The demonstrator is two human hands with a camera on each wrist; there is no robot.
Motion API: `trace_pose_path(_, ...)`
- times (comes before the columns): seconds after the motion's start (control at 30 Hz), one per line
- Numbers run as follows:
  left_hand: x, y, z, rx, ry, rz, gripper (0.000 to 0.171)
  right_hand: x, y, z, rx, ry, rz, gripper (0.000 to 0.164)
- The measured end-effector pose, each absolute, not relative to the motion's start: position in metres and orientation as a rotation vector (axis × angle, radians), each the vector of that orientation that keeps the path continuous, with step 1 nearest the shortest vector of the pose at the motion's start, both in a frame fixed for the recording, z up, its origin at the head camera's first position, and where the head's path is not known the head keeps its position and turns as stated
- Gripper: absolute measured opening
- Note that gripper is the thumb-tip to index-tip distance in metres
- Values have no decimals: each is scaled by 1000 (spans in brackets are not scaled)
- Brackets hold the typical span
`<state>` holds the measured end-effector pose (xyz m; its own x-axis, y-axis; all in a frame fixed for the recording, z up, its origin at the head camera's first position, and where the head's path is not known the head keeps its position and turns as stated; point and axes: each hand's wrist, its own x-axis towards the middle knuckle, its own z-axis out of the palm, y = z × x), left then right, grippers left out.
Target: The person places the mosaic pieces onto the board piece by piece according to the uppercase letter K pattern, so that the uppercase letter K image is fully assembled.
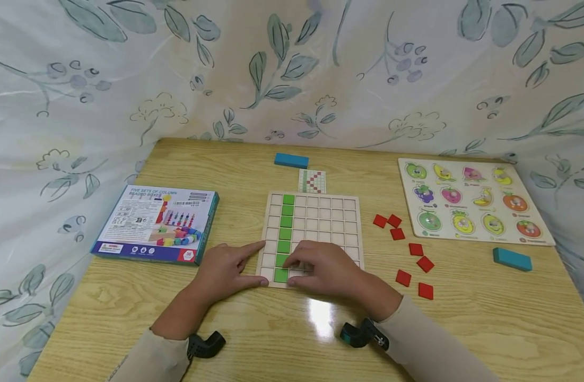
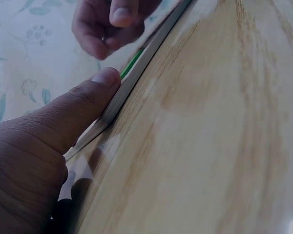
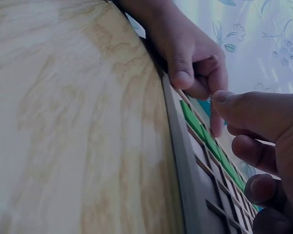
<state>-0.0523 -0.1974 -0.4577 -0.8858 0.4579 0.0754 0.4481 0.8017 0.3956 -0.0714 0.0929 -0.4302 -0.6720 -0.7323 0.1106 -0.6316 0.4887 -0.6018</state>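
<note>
A wooden grid board (image 1: 324, 195) lies on the table with a column of green square tiles (image 1: 285, 233) filling its second column from the left. My left hand (image 1: 225, 271) touches the board's left side, index finger straight at the edge and thumb at the near-left corner. Over the near rows is my right hand (image 1: 327, 268), its fingertips close by the lowest green tiles. In the right wrist view the right thumb and fingers (image 3: 254, 151) are loosely bent, with nothing showing between them. Several red square tiles (image 1: 416, 249) lie loose right of the board.
Behind the board lie a small pattern card (image 1: 313, 181) and a blue block (image 1: 292, 160). A boxed bead set (image 1: 155, 225) is at left. A fruit puzzle board (image 1: 478, 199) lies at right, with another blue block (image 1: 512, 259) before it. A patterned curtain (image 1: 292, 79) borders the table.
</note>
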Motion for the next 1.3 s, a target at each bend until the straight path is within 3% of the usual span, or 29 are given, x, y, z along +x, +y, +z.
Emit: trace_pose_path(1.3, -52, -199, -460, 766, 2967, 692, 83, -27, 242, -427, -800, 2865, -1046, 37)
